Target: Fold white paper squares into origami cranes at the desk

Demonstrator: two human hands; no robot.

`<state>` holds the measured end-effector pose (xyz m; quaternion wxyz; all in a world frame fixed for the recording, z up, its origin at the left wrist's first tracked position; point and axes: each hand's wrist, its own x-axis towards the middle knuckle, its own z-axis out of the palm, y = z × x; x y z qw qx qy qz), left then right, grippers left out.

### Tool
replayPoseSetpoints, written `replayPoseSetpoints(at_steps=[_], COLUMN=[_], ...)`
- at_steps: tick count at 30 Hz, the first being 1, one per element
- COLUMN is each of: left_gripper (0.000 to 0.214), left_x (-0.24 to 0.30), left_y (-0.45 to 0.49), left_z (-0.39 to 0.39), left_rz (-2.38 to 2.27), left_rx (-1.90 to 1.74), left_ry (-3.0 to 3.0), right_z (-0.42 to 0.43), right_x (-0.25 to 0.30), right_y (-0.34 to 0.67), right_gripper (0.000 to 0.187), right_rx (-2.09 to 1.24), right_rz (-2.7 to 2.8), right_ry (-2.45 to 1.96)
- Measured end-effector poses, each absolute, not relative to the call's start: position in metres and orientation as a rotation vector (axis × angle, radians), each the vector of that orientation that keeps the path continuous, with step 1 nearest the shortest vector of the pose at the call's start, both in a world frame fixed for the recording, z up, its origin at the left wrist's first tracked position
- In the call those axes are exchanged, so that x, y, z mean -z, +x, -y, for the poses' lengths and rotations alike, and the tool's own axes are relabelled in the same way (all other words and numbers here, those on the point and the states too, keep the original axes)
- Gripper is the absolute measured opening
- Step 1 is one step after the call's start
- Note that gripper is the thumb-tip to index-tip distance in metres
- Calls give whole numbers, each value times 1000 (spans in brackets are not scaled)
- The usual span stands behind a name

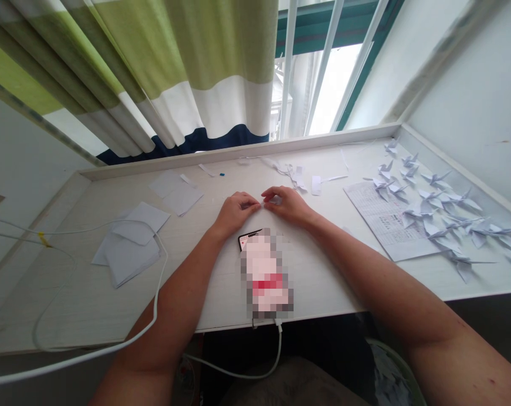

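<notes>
At the middle of the desk my left hand (237, 212) and my right hand (288, 206) meet almost fingertip to fingertip. Both have their fingers pinched on a small piece of white paper (262, 204), mostly hidden by the fingers. How it is folded cannot be made out. Just below my hands lies a phone (266, 268), its screen blurred out, with a white charging cable (280, 338) plugged into its near end. Several folded white paper cranes (433, 198) stand in a group at the right, some on a printed sheet (376, 220).
Loose white paper squares (132, 254) lie at the left, more sheets (181, 197) behind them. Paper scraps (298, 179) sit beyond my hands. A white cable (156, 293) loops over my left forearm. The desk has a raised back rim (238, 153) below a curtain (175, 67).
</notes>
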<state>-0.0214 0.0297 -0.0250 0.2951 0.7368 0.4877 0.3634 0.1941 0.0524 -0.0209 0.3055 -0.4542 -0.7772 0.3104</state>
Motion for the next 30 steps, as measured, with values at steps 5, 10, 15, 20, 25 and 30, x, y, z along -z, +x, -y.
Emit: replayPoseSetpoints(at_steps=[5,10,15,20,25,30], left_gripper=[11,13,13,13,12,11], left_x=[28,27,25,24,24,25], left_y=[-19,-19,-19,-18,-17,-16], left_z=[-31,-31,-31,-31,-32,-32], left_rz=[-1318,-1316,-1341,-1344,-1338,-1308], left_rx=[-976,-971,-943,-934,-952,-979], left_ry=[1978,1983,1982,1962,1925,1885], right_z=[-56,-58,-56,-53,-51,-51], right_x=[23,26,27,22,19,18], right_y=[196,197,197,198,198,198], right_gripper=[19,26,23,22,21,20], right_rx=[-1015,-1040,-951,-796,-682,-589], right_rz=[1906,1891,1962,2086,2200,2283], right_ry=[-1180,-1166,-1156,-1181,-1175,-1141])
